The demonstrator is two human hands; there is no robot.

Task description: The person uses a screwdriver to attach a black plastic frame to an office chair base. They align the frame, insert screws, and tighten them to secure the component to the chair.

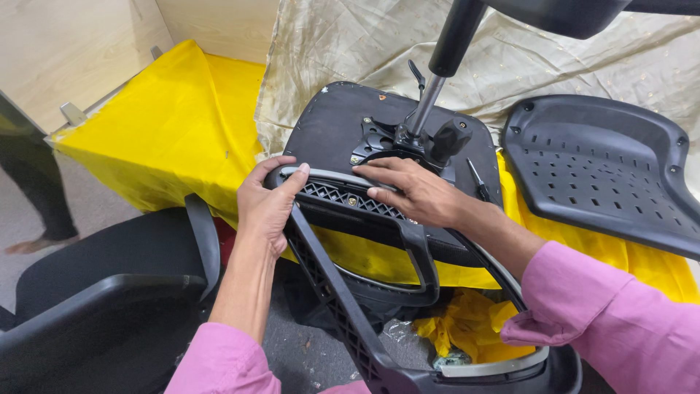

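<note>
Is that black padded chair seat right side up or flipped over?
Flipped over: the black chair seat shows its underside, with the metal gas-lift column pointing upward.

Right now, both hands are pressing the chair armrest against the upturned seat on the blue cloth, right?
Not quite: the cloth is yellow, not blue. The head view shows the left hand and right hand on the armrest against the upturned seat.

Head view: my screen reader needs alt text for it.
Two bare hands, left hand and right hand, press a black plastic chair armrest frame against an upturned black office chair seat on yellow cloth.
</note>
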